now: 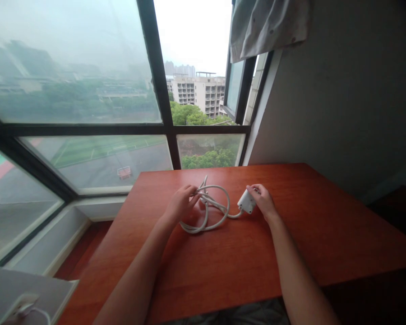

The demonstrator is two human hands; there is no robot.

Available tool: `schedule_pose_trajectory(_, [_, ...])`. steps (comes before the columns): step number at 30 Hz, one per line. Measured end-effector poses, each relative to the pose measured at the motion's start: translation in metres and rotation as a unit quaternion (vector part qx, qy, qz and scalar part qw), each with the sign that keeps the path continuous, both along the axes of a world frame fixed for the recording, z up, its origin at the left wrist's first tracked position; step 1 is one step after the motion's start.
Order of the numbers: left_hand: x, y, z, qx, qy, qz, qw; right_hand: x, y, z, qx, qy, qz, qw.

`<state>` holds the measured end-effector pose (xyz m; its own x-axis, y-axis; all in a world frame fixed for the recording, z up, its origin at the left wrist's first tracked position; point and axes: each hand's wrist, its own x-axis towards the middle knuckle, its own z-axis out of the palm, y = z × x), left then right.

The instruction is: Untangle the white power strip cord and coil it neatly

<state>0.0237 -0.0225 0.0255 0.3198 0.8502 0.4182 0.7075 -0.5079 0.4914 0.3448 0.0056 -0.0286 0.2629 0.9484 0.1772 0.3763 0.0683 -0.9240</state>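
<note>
A white cable point(212, 210) lies in loose loops on the red-brown wooden table point(243, 257). My left hand point(182, 203) is closed around the gathered loops at their left side. My right hand point(264, 201) is closed on the white plug block point(246, 201) at the cable's right end, holding it just above the table top. Both forearms reach in from the near edge.
A large window with dark frames point(169, 131) runs along the far and left side. A grey wall point(341, 99) stands at the right, with a curtain point(269, 25) bunched above. At the lower left a white ledge point(37, 293) carries another small white cable.
</note>
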Motion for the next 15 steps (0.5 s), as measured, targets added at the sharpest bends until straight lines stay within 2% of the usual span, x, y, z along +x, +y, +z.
schedule_pose_trajectory(6, [-0.003,0.004,-0.003,-0.008,0.016,0.064,0.998,0.014,0.003,-0.007,-0.037,-0.109,0.000,0.993])
schedule_pose_trajectory(10, [-0.001,0.004,-0.004,-0.002,-0.006,0.097,0.995,0.015,-0.001,-0.005,-0.071,-0.207,-0.018,0.976])
schedule_pose_trajectory(15, [0.002,0.005,-0.009,-0.034,-0.096,0.111,0.989,0.005,-0.003,-0.002,-0.026,-0.294,-0.020,0.955])
